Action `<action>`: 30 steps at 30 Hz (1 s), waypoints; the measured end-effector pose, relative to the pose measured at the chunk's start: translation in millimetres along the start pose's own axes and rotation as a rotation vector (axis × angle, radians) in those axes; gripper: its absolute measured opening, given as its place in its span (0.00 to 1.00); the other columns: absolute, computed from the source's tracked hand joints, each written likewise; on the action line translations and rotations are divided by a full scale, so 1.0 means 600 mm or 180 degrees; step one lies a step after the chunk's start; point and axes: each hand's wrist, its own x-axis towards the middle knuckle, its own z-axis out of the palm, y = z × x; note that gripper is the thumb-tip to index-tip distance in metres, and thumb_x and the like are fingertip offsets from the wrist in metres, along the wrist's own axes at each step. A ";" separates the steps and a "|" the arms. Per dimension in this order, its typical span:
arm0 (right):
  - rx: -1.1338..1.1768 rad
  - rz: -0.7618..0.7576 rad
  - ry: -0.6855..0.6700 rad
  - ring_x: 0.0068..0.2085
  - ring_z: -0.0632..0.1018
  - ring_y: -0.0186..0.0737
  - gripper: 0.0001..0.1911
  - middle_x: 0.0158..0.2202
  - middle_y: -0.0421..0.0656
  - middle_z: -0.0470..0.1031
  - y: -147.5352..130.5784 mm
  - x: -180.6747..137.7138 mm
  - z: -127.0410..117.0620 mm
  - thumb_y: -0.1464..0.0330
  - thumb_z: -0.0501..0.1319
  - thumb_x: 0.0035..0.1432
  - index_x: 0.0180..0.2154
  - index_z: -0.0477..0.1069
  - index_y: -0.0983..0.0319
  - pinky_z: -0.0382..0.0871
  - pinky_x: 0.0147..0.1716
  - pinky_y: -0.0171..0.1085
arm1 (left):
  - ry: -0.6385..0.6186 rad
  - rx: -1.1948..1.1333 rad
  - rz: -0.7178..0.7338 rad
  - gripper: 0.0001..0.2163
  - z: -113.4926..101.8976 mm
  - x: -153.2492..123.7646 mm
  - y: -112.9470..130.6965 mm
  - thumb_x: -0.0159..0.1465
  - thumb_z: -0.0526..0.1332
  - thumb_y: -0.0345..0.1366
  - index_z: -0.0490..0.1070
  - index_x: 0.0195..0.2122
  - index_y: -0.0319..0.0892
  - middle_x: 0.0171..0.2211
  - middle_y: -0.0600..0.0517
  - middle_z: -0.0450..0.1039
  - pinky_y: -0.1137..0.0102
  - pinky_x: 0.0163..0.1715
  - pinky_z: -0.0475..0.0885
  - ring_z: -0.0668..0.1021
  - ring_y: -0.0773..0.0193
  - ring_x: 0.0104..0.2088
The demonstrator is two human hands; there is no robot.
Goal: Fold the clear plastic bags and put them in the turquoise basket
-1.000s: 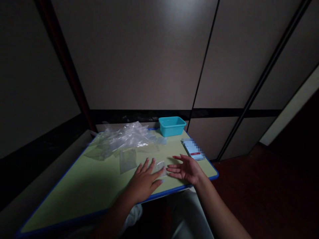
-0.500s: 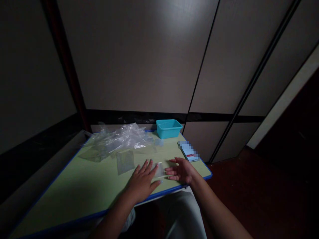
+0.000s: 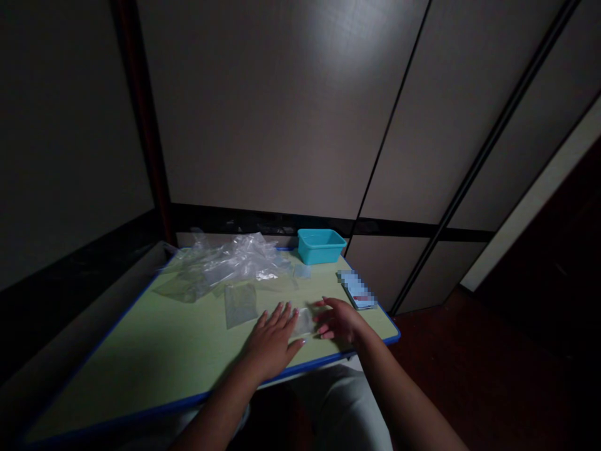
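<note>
Near the table's front edge lies a small clear plastic bag [image 3: 304, 321]. My left hand [image 3: 273, 338] rests flat over its left side, fingers spread. At the bag's right edge is my right hand [image 3: 339, 321], its fingers apart and slightly curled; whether they touch the plastic I cannot tell. Another flat clear bag [image 3: 241, 305] lies just left of my left fingertips. Beyond it, a crumpled heap of clear plastic [image 3: 239, 260] spreads over the back left of the table.
The pale green table [image 3: 154, 351] has a blue rim. A turquoise basket [image 3: 322, 250] stands at its back right corner. A phone-like flat object [image 3: 357, 290], its top blurred out, lies at the right edge. A small clear piece [image 3: 302, 271] sits before the basket. Cabinet panels [image 3: 272, 125] rise behind.
My right fingers have curled a little more beside the small bag. My left hand stays flat in place. The whole view has shifted slightly.
</note>
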 end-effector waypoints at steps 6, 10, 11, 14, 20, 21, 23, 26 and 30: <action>0.0058 -0.0013 0.0352 0.16 0.73 0.33 0.17 0.26 0.42 0.72 0.000 -0.010 -0.001 0.60 0.46 0.62 0.49 0.58 0.63 0.66 0.17 0.32 | -0.0007 -0.0060 -0.0031 0.28 -0.003 0.000 0.002 0.63 0.49 0.49 0.52 0.62 0.44 0.64 0.45 0.45 0.51 0.59 0.41 0.47 0.51 0.64; 0.0055 -0.0071 0.0234 0.16 0.73 0.32 0.17 0.26 0.40 0.72 0.005 -0.014 0.007 0.61 0.47 0.61 0.49 0.59 0.61 0.65 0.17 0.30 | -0.0024 -0.0052 -0.0055 0.26 -0.006 -0.001 0.003 0.63 0.50 0.49 0.55 0.61 0.50 0.64 0.45 0.45 0.49 0.58 0.42 0.47 0.50 0.64; 0.0032 -0.0073 0.0119 0.16 0.72 0.32 0.17 0.26 0.40 0.72 0.006 -0.014 0.011 0.61 0.48 0.61 0.49 0.60 0.60 0.65 0.16 0.30 | -0.0027 -0.0054 -0.0056 0.25 -0.006 -0.001 0.003 0.63 0.50 0.49 0.55 0.61 0.51 0.64 0.45 0.45 0.49 0.58 0.42 0.47 0.50 0.64; -0.0112 -0.0090 -0.0124 0.14 0.71 0.31 0.15 0.24 0.39 0.72 0.012 -0.007 0.023 0.62 0.47 0.61 0.45 0.63 0.62 0.62 0.13 0.29 | -0.0032 -0.0027 -0.0078 0.26 -0.005 -0.001 0.003 0.62 0.51 0.48 0.55 0.61 0.49 0.64 0.45 0.45 0.49 0.59 0.42 0.47 0.51 0.64; -0.0469 -0.0239 0.0007 0.13 0.71 0.30 0.18 0.26 0.45 0.76 0.001 -0.001 0.045 0.64 0.46 0.62 0.32 0.68 0.68 0.63 0.12 0.29 | 0.0021 0.0101 -0.0299 0.31 -0.005 0.000 0.003 0.61 0.51 0.48 0.50 0.63 0.39 0.65 0.44 0.41 0.52 0.60 0.45 0.47 0.55 0.65; -0.0516 -0.0280 0.0017 0.13 0.71 0.30 0.18 0.28 0.46 0.77 -0.003 -0.002 0.047 0.64 0.46 0.62 0.31 0.69 0.68 0.63 0.12 0.29 | 0.0020 0.0100 -0.0350 0.31 -0.006 0.000 0.004 0.61 0.51 0.47 0.50 0.63 0.37 0.65 0.44 0.41 0.52 0.60 0.46 0.47 0.55 0.64; -0.0591 -0.0356 0.0010 0.14 0.72 0.30 0.17 0.30 0.48 0.77 -0.014 -0.006 0.050 0.65 0.47 0.61 0.31 0.69 0.68 0.64 0.13 0.29 | 0.0025 0.0071 -0.0461 0.29 -0.006 0.003 0.004 0.62 0.49 0.43 0.50 0.63 0.36 0.65 0.44 0.41 0.52 0.60 0.47 0.49 0.56 0.64; -0.0609 -0.0466 -0.0136 0.15 0.73 0.31 0.16 0.31 0.48 0.78 -0.031 -0.009 0.055 0.64 0.50 0.59 0.31 0.70 0.68 0.66 0.14 0.30 | 0.0054 -0.0118 -0.0610 0.25 -0.005 0.006 0.001 0.62 0.46 0.32 0.52 0.62 0.36 0.64 0.46 0.46 0.52 0.60 0.47 0.52 0.58 0.63; -0.0516 -0.0731 -0.0427 0.15 0.72 0.31 0.17 0.31 0.47 0.77 -0.062 -0.005 0.063 0.59 0.54 0.55 0.31 0.70 0.67 0.66 0.15 0.31 | 0.0311 -0.1265 -0.0666 0.24 -0.015 0.013 -0.019 0.62 0.44 0.29 0.55 0.61 0.39 0.62 0.47 0.54 0.56 0.60 0.49 0.58 0.60 0.62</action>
